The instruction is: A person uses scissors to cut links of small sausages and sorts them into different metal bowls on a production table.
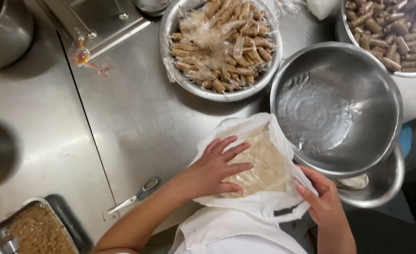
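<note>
Two bowls [339,108] beside wrapper bag [259,164].

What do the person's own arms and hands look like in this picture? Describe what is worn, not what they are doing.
Both hands, the left hand and the right hand, are bare, with no gloves, rings or watch visible. The forearms are bare too, with no sleeves in view. A white garment, perhaps an apron, shows at the bottom edge.

Likely a commercial kitchen: steel counter [137,117], big steel bowls [382,94].
</note>
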